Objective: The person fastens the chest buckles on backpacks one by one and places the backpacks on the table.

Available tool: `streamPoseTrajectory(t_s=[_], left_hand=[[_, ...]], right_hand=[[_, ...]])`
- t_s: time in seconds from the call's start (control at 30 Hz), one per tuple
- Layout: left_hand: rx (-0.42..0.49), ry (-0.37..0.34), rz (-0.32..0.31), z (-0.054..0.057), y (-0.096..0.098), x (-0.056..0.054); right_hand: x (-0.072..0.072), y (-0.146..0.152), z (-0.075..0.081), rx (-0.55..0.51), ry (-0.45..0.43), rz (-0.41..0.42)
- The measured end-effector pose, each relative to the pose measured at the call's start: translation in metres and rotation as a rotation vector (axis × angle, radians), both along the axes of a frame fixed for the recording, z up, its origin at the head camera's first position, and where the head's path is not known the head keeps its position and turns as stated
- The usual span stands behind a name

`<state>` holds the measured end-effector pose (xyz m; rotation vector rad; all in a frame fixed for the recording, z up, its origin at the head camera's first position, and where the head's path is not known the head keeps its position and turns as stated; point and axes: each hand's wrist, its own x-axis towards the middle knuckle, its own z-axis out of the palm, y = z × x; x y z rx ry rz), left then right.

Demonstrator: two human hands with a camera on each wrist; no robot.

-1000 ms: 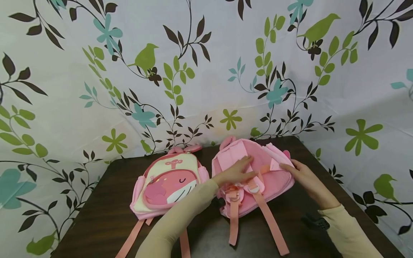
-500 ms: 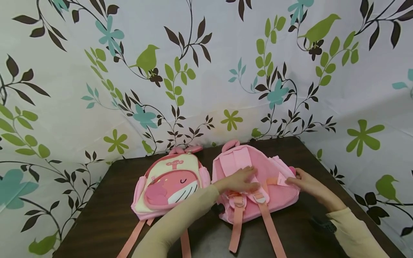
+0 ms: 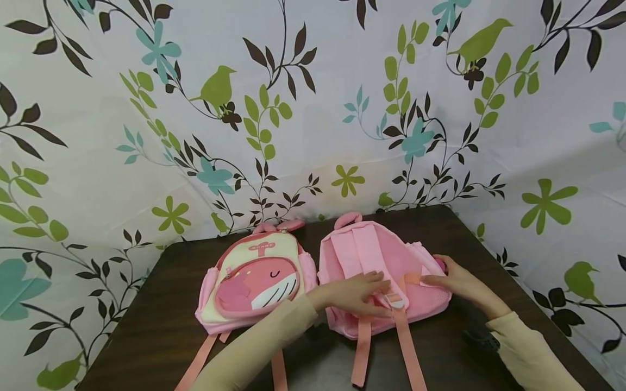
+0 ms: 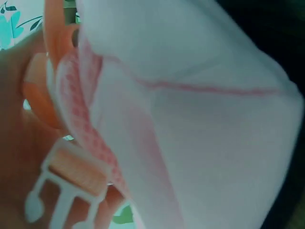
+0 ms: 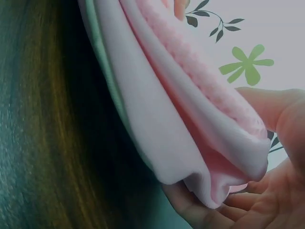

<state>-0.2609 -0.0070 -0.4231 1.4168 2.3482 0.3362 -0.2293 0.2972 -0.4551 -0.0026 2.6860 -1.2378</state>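
Note:
A pink backpack lies with its strap side up on the right of the table, seen in the head view. My left hand rests over its lower shoulder straps, fingers extended and spread. A white buckle prong on peach webbing hangs in front of that palm in the left wrist view. My right hand holds the backpack's right side edge. In the right wrist view, its thumb lies on the mesh side and its fingers curl under the folded pink fabric. Two peach straps trail toward me.
A second backpack, cream and pink with a smiling whale face, lies front up on the left, close beside the first. Its peach straps run toward the front. Behind the dark wooden table hangs a leaf-and-bird patterned cloth.
The pink backpack has settled lower and flatter on the table, its right side coming down with my right hand. My left hand has slid down from the upper straps to the lower buckles.

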Motion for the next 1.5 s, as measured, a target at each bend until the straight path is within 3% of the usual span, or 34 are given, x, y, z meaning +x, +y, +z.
streamPoseTrajectory(t_s=[0.1,0.2,0.33,0.57,0.9,1.23,1.37,1.5], left_hand=[[-0.070,0.119,-0.034,-0.003,-0.005,0.007],[-0.114,0.192,-0.040,-0.007,-0.007,0.012],[-0.110,0.222,-0.016,-0.010,-0.007,0.010],[-0.097,0.248,0.009,-0.012,-0.009,-0.007],[-0.025,0.153,0.017,-0.017,-0.010,-0.026],[0.058,0.105,0.072,-0.021,-0.013,-0.028],[0.127,0.015,0.142,-0.019,-0.018,-0.025],[0.186,-0.043,0.172,-0.011,-0.028,-0.024]], right_hand=[[0.000,-0.001,-0.002,-0.001,0.001,-0.020],[0.001,-0.001,-0.003,0.007,-0.002,-0.041],[0.001,-0.001,-0.001,0.016,0.000,-0.058],[-0.005,0.001,-0.002,0.016,0.022,-0.078],[-0.019,0.003,-0.006,0.013,0.042,-0.074],[-0.022,0.004,-0.003,0.037,0.007,-0.075],[-0.020,0.004,0.001,0.088,0.050,-0.080],[-0.018,0.002,0.007,0.136,0.167,-0.096]])
